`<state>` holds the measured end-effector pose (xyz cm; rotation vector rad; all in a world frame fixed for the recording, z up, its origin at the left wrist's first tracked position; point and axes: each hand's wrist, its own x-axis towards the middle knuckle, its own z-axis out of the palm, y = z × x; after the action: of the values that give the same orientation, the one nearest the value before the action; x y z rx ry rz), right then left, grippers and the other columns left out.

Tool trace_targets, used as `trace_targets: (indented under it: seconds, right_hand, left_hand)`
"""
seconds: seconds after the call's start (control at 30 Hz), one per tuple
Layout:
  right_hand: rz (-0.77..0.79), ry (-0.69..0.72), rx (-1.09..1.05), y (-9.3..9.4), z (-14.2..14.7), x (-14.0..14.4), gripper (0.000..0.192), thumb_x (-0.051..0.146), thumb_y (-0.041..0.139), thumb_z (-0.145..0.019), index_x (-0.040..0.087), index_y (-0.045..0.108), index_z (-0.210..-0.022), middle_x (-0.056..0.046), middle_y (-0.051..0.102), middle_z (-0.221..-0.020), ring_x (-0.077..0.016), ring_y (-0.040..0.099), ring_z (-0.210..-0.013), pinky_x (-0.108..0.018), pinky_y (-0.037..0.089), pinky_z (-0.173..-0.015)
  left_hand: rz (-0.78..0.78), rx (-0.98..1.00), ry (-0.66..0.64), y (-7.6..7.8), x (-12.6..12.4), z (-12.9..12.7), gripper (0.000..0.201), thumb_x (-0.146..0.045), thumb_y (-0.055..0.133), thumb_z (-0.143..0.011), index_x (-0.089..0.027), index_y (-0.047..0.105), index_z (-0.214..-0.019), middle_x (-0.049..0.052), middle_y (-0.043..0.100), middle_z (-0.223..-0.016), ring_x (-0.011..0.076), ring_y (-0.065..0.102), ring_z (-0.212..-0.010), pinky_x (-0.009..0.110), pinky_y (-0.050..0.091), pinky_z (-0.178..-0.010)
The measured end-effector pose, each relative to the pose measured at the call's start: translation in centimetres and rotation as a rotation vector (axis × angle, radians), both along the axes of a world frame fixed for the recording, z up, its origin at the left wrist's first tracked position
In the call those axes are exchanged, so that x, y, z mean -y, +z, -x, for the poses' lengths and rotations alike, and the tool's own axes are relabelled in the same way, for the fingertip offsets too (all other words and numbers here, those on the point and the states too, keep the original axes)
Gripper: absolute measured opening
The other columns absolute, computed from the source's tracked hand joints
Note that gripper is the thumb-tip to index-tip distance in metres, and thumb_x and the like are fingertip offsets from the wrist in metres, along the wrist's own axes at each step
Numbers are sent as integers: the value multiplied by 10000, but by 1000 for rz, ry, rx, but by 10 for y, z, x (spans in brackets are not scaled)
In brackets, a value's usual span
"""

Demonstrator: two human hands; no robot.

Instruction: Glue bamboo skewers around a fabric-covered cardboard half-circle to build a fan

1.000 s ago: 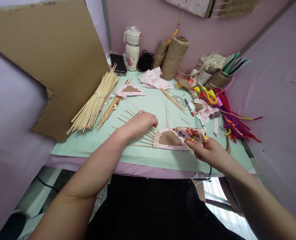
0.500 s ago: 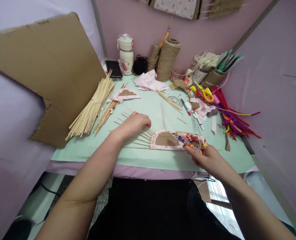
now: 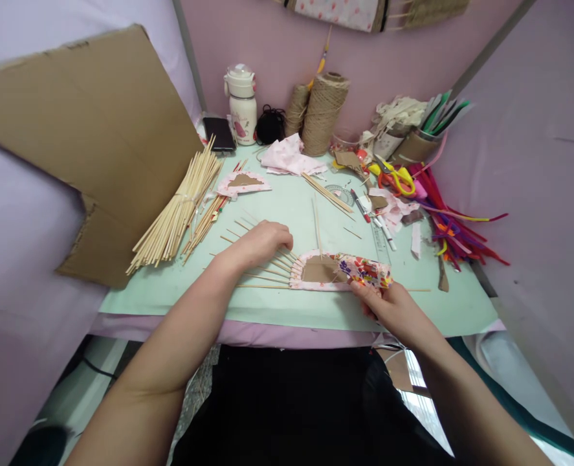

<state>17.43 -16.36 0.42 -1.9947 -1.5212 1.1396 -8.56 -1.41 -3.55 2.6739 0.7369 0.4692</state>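
Observation:
A half-round cardboard piece edged with pink-patterned cloth (image 3: 310, 285) lies near the table's front, thin wooden sticks (image 3: 267, 279) fanning out from its left side and one stick rising from its top. My left hand (image 3: 268, 241) is closed over the upper left sticks, fingertips down beside the cloth edge; its grip is partly hidden. My right hand (image 3: 381, 303) is wrapped round what looks like a flower-patterned hot glue gun (image 3: 367, 272). Its front end hangs over the right part of the cardboard piece and hides some of it.
A tied bundle of sticks (image 3: 180, 207) and a big cardboard sheet (image 3: 92, 149) stand left. Behind are a white bottle (image 3: 242, 107), twine spools (image 3: 325, 113) and a second cloth-edged piece (image 3: 242, 183). Scissors (image 3: 396, 178) and pipe cleaners (image 3: 454, 233) lie right.
My right hand has moved a little left with the glue gun, which now covers more of the cardboard piece. My left hand stays nearly where it was.

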Motion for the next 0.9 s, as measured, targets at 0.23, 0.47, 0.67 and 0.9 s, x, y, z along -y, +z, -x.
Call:
trace_targets:
  seconds: [0.23, 0.47, 0.67, 0.9]
  right_hand:
    - [11, 2, -59, -6, -1, 2, 545, 722, 519, -773, 213, 485, -581, 9, 484, -494, -140, 434, -491, -270, 333, -474]
    - [-6, -5, -63, -8, -2, 3, 558, 740, 518, -768, 213, 484, -588, 10, 486, -503, -145, 438, -505, -272, 348, -487]
    - [-19, -12, -94, -9, -2, 4, 553, 736, 531, -759, 212, 483, -589, 7, 495, -505, -144, 444, -499, -270, 342, -478]
    - [-16, -17, -100, -12, -4, 5, 534, 721, 545, -762, 205, 508, -630, 13, 496, -510, -145, 450, -505, -272, 346, -482]
  left_hand:
    - [5, 8, -21, -4, -2, 0, 266, -54, 476, -842, -167, 716, -823, 42, 669, -802, 146, 594, -761, 256, 441, -734]
    - [1, -14, -34, -5, -3, 0, 266, -40, 487, -814, -174, 717, -817, 42, 661, -792, 162, 584, -783, 277, 442, -757]
    - [-16, -20, -52, -2, -2, -2, 266, -27, 482, -794, -169, 707, -795, 44, 653, -774, 171, 579, -780, 293, 436, -776]
    - [-6, -55, -27, 2, 1, -2, 272, -36, 463, -812, -174, 696, -787, 45, 663, -801, 172, 590, -797, 300, 411, -784]
